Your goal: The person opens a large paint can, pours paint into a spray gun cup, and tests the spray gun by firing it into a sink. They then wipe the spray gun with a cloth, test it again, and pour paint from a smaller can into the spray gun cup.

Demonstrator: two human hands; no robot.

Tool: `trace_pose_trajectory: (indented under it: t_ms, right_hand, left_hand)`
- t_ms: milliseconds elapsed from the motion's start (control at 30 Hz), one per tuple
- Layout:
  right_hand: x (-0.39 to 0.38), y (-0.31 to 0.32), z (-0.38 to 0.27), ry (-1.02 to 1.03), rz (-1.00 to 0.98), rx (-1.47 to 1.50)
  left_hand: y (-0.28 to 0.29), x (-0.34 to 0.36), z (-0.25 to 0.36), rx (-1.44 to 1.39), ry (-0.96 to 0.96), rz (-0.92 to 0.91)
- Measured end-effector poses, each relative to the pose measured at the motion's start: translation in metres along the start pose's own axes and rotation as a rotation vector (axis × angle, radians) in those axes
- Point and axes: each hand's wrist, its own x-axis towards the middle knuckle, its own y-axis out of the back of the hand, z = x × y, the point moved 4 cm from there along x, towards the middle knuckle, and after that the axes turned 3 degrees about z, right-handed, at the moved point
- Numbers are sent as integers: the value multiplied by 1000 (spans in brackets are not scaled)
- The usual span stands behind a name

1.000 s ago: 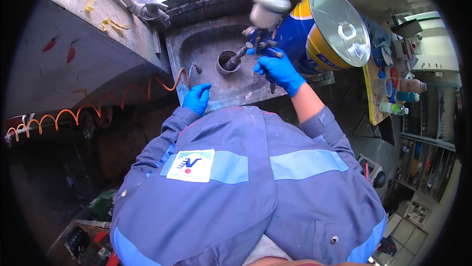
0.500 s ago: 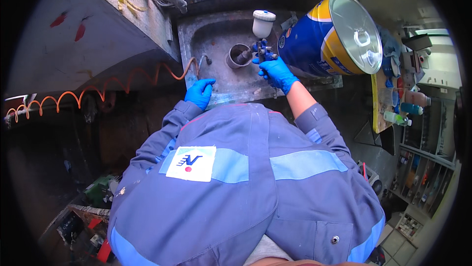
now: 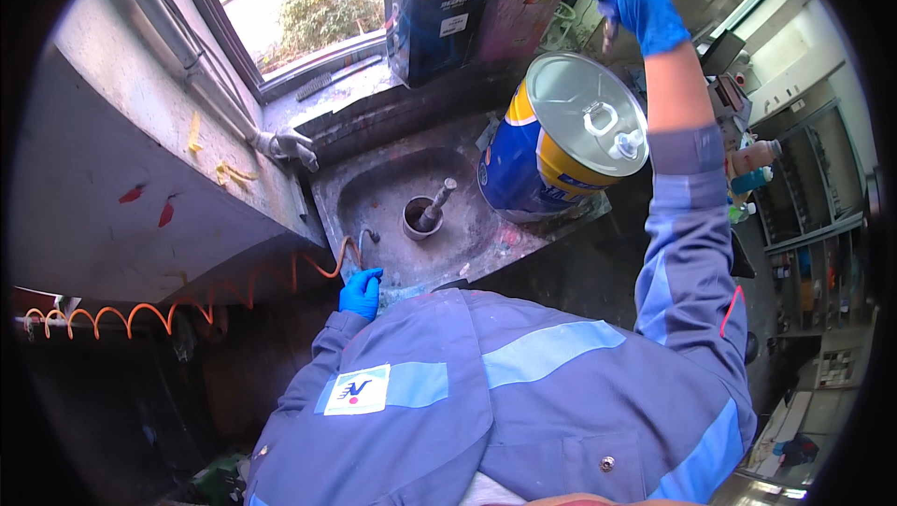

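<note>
My right hand (image 3: 638,0) in a blue glove is raised at the upper right, beyond the tall paint drum. Its fingers are closed round a spray gun (image 3: 609,28), largely hidden by the hand and the picture's edge. At the near left rim of the grey sink (image 3: 467,249), my gloved left hand (image 3: 362,293) is curled beside the orange coiled hose (image 3: 329,272); anything inside it is hidden. A grey cup (image 3: 418,229) stands in the basin with a brush-like tool (image 3: 439,199) leaning in it, handle up.
The blue and yellow drum (image 3: 514,165) stands on the sink's right side. Behind are a dark bin (image 3: 434,20), a pinkish container (image 3: 519,11) and a window (image 3: 327,15). A pale panel (image 3: 121,142) flanks the left; bottles (image 3: 752,179) stand at the right.
My right hand has swung from above the sink up and to the right with the spray gun. The view has turned and now shows the window. My left hand stays by the sink rim.
</note>
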Motion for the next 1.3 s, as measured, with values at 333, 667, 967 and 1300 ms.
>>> trace_pose_trajectory:
  t_ms: [333, 667, 967, 1300]
  right_hand:
    - [145, 9, 64, -319, -77, -480]
    - [140, 20, 68, -389, -113, -577]
    - [138, 28, 47, -210, -79, -555]
    - [143, 37, 78, -251, -102, -485]
  left_hand:
    - [19, -36, -11, 99, 64, 190]
    - [18, -71, -48, -112, 270, 350]
    - [19, -62, -38, -11, 261, 371]
    - [18, -70, -54, -25, 285, 349]
